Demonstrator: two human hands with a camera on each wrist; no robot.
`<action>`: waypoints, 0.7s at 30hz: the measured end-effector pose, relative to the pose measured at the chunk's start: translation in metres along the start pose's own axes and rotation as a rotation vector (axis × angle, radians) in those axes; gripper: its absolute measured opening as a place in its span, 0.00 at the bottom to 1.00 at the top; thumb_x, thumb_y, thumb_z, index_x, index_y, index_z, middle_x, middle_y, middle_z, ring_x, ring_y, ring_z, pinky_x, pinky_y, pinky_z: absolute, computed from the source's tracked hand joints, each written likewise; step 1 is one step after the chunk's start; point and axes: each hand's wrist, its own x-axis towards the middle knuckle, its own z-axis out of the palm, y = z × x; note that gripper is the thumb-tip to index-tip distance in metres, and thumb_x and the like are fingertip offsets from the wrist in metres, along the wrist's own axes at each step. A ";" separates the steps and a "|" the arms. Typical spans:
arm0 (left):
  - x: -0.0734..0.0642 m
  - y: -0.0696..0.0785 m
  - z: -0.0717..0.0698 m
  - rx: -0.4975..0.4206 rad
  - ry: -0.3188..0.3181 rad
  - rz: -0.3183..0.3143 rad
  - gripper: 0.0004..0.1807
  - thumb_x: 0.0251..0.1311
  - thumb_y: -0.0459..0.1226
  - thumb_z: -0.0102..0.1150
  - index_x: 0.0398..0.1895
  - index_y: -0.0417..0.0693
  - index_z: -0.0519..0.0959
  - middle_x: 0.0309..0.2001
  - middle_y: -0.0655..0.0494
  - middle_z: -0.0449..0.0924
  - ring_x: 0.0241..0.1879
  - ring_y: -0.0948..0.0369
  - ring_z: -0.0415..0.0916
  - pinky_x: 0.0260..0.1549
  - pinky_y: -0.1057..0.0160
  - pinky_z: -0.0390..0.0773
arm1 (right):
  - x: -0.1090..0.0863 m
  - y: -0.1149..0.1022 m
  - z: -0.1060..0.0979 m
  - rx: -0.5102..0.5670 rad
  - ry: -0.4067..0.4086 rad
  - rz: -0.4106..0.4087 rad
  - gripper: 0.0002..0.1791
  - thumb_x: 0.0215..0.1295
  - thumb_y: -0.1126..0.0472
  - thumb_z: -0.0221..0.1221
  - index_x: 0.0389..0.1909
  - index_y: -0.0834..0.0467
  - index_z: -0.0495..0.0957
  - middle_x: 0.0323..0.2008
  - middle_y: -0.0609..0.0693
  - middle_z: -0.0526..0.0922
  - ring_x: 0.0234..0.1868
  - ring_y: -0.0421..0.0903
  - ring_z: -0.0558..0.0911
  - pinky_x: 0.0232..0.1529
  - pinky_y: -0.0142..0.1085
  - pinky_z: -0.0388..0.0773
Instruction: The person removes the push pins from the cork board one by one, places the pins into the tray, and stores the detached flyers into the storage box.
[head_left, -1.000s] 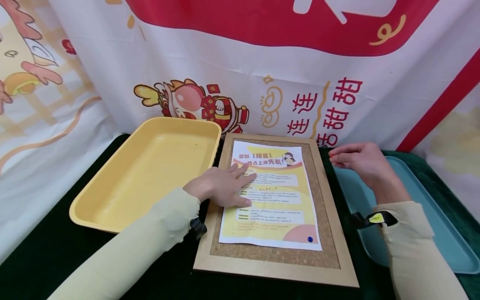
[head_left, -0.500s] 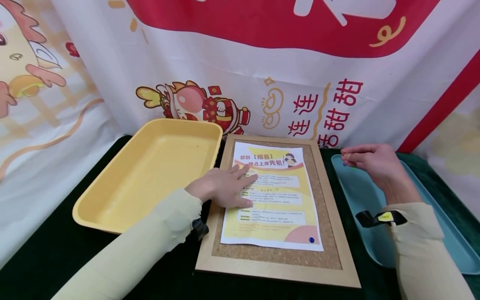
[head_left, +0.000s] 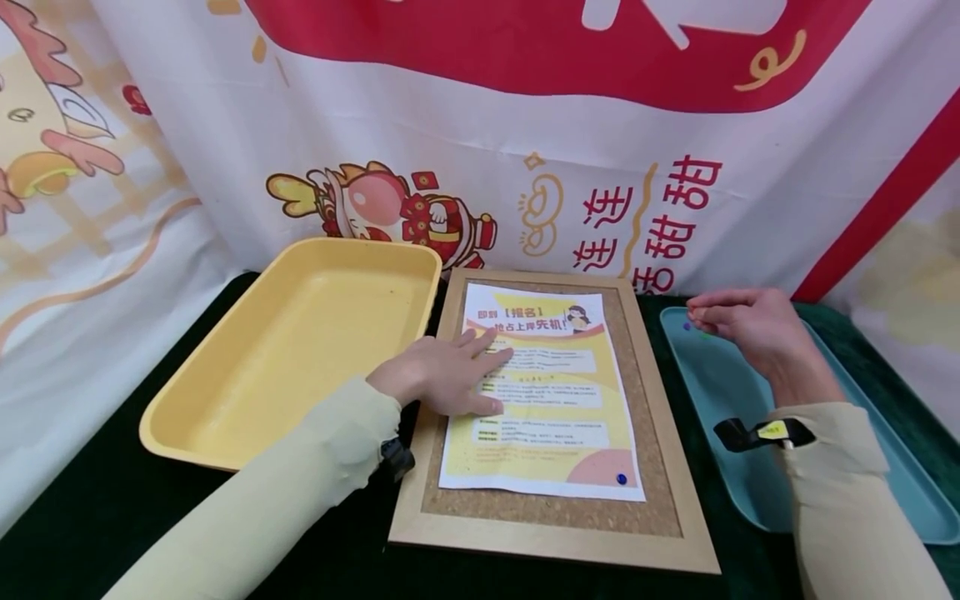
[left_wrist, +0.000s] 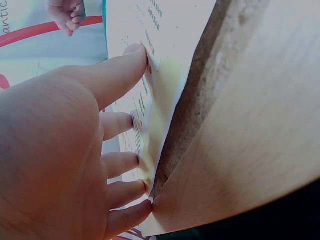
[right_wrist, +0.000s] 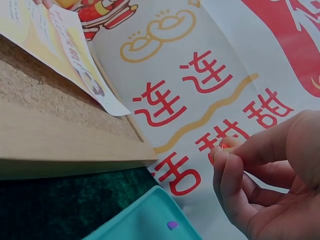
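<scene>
My left hand (head_left: 457,375) lies spread on a printed yellow-and-white sheet (head_left: 551,462), the fingertips pressing its left part. The sheet rests on a wood-framed cork board (head_left: 555,515). A blue pushpin (head_left: 621,479) sits in its lower right corner; in the left wrist view, the sheet's near edge lifts off the cork. Over the far end of the teal tray (head_left: 738,450), my right hand (head_left: 750,333) pinches a small red pushpin (right_wrist: 223,147) between thumb and fingers, mostly hidden by them. Below in the tray lies a purple-blue pushpin (right_wrist: 172,225), with something green (head_left: 706,335) beside it.
An upright printed cloth (head_left: 480,125) hangs right behind the board. To the left stands a deep yellow tray (head_left: 300,367), under my left forearm in the head view. Everything rests on a dark green cloth (head_left: 322,525).
My right hand has moved a little to the right, from the tray's left edge to above its far end, uncovering the purple-blue pushpin. The left hand stays on the sheet.
</scene>
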 end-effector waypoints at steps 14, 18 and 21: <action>0.000 0.000 0.000 0.005 -0.004 0.000 0.47 0.74 0.68 0.46 0.88 0.68 0.43 0.89 0.58 0.31 0.88 0.50 0.41 0.25 0.61 0.62 | 0.005 0.010 -0.008 0.018 0.065 0.030 0.28 0.81 0.50 0.57 0.76 0.58 0.72 0.35 0.26 0.83 0.49 0.38 0.87 0.52 0.30 0.84; -0.001 0.000 -0.001 0.000 -0.004 0.003 0.47 0.74 0.68 0.46 0.88 0.68 0.43 0.89 0.58 0.31 0.88 0.50 0.41 0.26 0.61 0.62 | 0.004 0.011 -0.010 0.051 0.073 0.043 0.28 0.81 0.52 0.57 0.76 0.58 0.71 0.34 0.26 0.83 0.47 0.36 0.87 0.52 0.29 0.84; -0.001 0.000 -0.001 -0.001 -0.003 0.004 0.47 0.74 0.68 0.46 0.88 0.68 0.43 0.89 0.58 0.31 0.88 0.50 0.41 0.26 0.61 0.63 | 0.005 0.012 -0.011 0.064 0.080 0.057 0.28 0.82 0.52 0.57 0.77 0.58 0.71 0.34 0.26 0.83 0.47 0.36 0.87 0.52 0.29 0.84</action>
